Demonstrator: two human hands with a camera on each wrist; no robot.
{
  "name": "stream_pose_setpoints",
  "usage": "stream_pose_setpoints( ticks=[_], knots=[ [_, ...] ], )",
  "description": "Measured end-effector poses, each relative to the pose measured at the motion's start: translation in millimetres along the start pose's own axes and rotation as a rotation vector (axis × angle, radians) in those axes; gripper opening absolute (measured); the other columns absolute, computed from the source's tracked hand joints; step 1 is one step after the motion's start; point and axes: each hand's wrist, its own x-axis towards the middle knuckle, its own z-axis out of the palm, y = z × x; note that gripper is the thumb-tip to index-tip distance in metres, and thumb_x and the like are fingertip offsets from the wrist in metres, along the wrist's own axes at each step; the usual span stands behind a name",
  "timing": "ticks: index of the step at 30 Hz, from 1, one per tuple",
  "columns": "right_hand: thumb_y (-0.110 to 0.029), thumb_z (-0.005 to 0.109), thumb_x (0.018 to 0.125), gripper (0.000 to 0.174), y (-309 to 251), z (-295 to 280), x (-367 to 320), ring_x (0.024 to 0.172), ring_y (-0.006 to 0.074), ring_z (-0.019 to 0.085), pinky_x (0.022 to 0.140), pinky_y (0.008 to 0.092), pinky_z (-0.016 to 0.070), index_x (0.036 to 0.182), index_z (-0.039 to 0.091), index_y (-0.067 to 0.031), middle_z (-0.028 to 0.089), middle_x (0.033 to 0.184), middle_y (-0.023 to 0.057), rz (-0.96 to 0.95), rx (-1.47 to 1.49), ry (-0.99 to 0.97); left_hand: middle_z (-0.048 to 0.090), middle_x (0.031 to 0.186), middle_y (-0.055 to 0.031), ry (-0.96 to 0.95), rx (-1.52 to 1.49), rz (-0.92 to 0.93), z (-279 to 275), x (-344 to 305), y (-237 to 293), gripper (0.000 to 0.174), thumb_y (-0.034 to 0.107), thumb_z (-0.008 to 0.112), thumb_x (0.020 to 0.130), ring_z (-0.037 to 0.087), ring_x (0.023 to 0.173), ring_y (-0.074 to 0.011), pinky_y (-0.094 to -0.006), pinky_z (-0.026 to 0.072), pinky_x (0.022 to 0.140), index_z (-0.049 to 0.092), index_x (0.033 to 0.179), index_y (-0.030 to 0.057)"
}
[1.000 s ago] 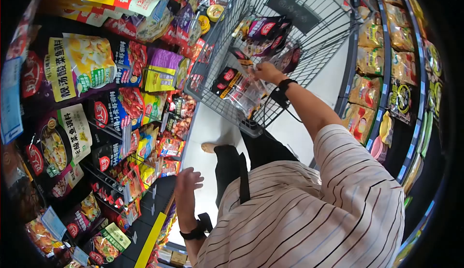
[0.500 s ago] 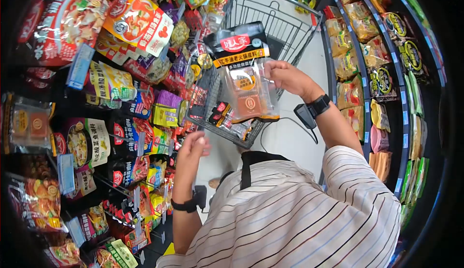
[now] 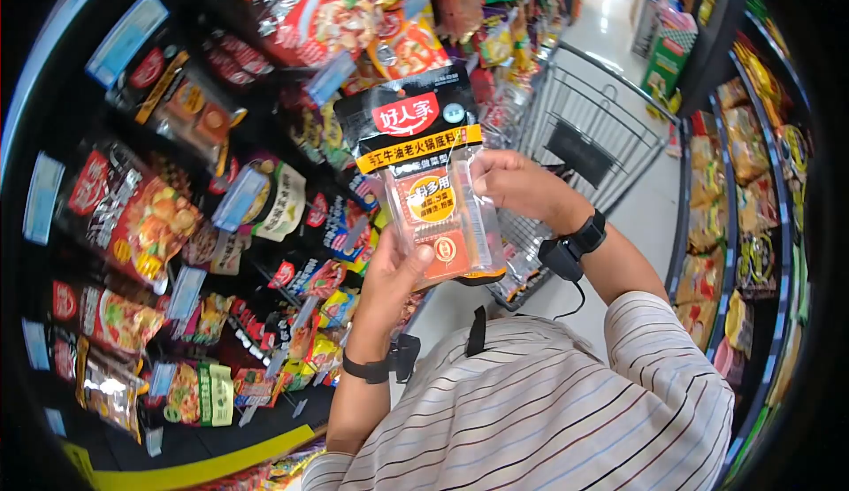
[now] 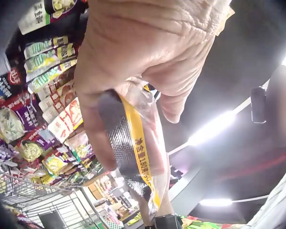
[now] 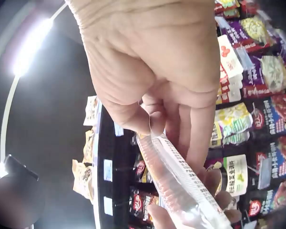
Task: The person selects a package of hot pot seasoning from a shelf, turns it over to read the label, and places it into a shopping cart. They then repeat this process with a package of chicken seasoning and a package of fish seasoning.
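Note:
A clear packet of hot pot base [image 3: 433,199] with a black top, a red label and reddish-brown blocks inside is held up in front of the shopper's body. My left hand [image 3: 391,265] grips its lower left corner, thumb across the front. At the packet's right edge, my right hand [image 3: 523,188] pinches the plastic between thumb and fingers. The left wrist view has the packet's dark, yellow-banded end [image 4: 138,148] between the left thumb and fingers. From the right wrist, the clear side [image 5: 176,176] shows under the right thumb.
A wire shopping cart [image 3: 610,102] stands beyond the right hand. Shelves of seasoning pouches [image 3: 133,217] with blue price tags rise on the left. On the right, another shelf [image 3: 707,190] holds bagged goods. A pale aisle floor [image 3: 632,226] runs between.
The packet has come up out of the cart toward the body in the right hand. The left hand has risen and taken hold of its lower left corner. The view has turned leftward toward the shelves.

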Motion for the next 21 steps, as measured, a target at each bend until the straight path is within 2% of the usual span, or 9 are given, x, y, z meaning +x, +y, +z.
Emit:
stream_pose_setpoints(
  ticks=[2, 5, 8, 11, 12, 14, 16, 21],
  knots=[
    [-0.017, 0.065, 0.091, 0.008, 4.3, 6.2, 16.9, 0.078, 0.0033, 0.051, 0.068, 0.0215, 0.0427, 0.092, 0.06, -0.0102, 0.057, 0.087, -0.0068, 0.009, -0.005, -0.098, 0.059, 0.125, -0.0104, 0.091, -0.009, 0.052, -4.7, -10.3, 2.9, 0.046, 0.019, 0.067, 0.095, 0.057, 0.114, -0.0161, -0.0313, 0.045, 0.1, 0.045, 0.131, 0.0002],
    [-0.015, 0.061, 0.095, 0.009, 2.2, 23.0, 34.3, 0.083, 0.0045, 0.059, 0.072, 0.0235, 0.0497, 0.097, 0.056, -0.0084, 0.06, 0.093, -0.0034, -0.022, 0.033, -0.239, 0.06, 0.123, -0.0098, 0.222, 0.033, 0.085, -12.1, -25.3, 8.2, 0.044, 0.018, 0.068, 0.094, 0.058, 0.112, -0.0154, -0.0308, 0.0464, 0.098, 0.046, 0.129, 0.0014],
    [-0.017, 0.06, 0.096, 0.012, 2.5, 37.2, 52.4, 0.09, 0.0044, 0.059, 0.075, 0.0227, 0.0498, 0.104, 0.057, -0.0081, 0.06, 0.098, -0.0027, -0.036, 0.048, -0.297, 0.062, 0.12, -0.0089, 0.309, 0.03, 0.14, -14.9, -35.5, 20.0, 0.041, 0.017, 0.068, 0.094, 0.06, 0.109, -0.0148, -0.0308, 0.0481, 0.095, 0.048, 0.126, 0.0019],
    [-0.02, 0.059, 0.098, 0.019, -13.8, 66.7, 60.9, 0.09, 0.0039, 0.056, 0.073, 0.0208, 0.0481, 0.112, 0.057, -0.0078, 0.058, 0.099, -0.003, -0.03, 0.021, -0.209, 0.062, 0.119, -0.0091, 0.36, 0.003, 0.122, -18.6, -43.6, 26.4, 0.038, 0.015, 0.067, 0.094, 0.06, 0.109, -0.0143, -0.031, 0.0487, 0.095, 0.048, 0.124, 0.0019],
    [-0.023, 0.059, 0.099, 0.024, -15.3, 72.5, 63.8, 0.083, 0.0045, 0.056, 0.072, 0.0194, 0.047, 0.117, 0.058, -0.0074, 0.06, 0.095, -0.0032, -0.074, 0.013, -0.191, 0.062, 0.119, -0.0091, 0.373, -0.009, 0.104, -18.7, -46.3, 28.8, 0.037, 0.014, 0.066, 0.094, 0.06, 0.108, -0.0141, -0.0308, 0.0487, 0.095, 0.048, 0.124, 0.002],
    [-0.025, 0.06, 0.099, 0.024, -13.1, 72.8, 72.0, 0.079, 0.0045, 0.057, 0.071, 0.0191, 0.0468, 0.115, 0.059, -0.007, 0.061, 0.092, -0.0027, -0.071, -0.048, -0.178, 0.062, 0.119, -0.0087, 0.402, -0.054, 0.045, -19.6, -51.8, 37.0, 0.034, 0.01, 0.064, 0.095, 0.06, 0.108, -0.0133, -0.0306, 0.0486, 0.095, 0.048, 0.124, 0.0018],
    [-0.026, 0.06, 0.099, 0.024, -19.9, 73.6, 88.2, 0.075, 0.0043, 0.059, 0.068, 0.0196, 0.0473, 0.11, 0.062, -0.0057, 0.064, 0.087, -0.0015, -0.11, -0.102, -0.179, 0.061, 0.121, -0.0086, 0.453, 0.075, 0.157, -21.3, -50.9, 36.5, 0.036, 0.011, 0.064, 0.094, 0.059, 0.11, -0.0132, -0.0309, 0.0465, 0.098, 0.048, 0.124, 0.0009],
    [-0.028, 0.059, 0.099, 0.025, -45.8, 93.8, 101.7, 0.073, 0.0043, 0.058, 0.065, 0.0197, 0.0482, 0.101, 0.065, -0.0044, 0.063, 0.087, -0.0019, -0.19, -0.282, -0.236, 0.06, 0.123, -0.0088, 0.442, 0.025, 0.172, -24.3, -59.6, 61.3, 0.039, 0.013, 0.066, 0.094, 0.058, 0.113, -0.0142, -0.0314, 0.0447, 0.1, 0.048, 0.125, 0.0002]
  ],
)
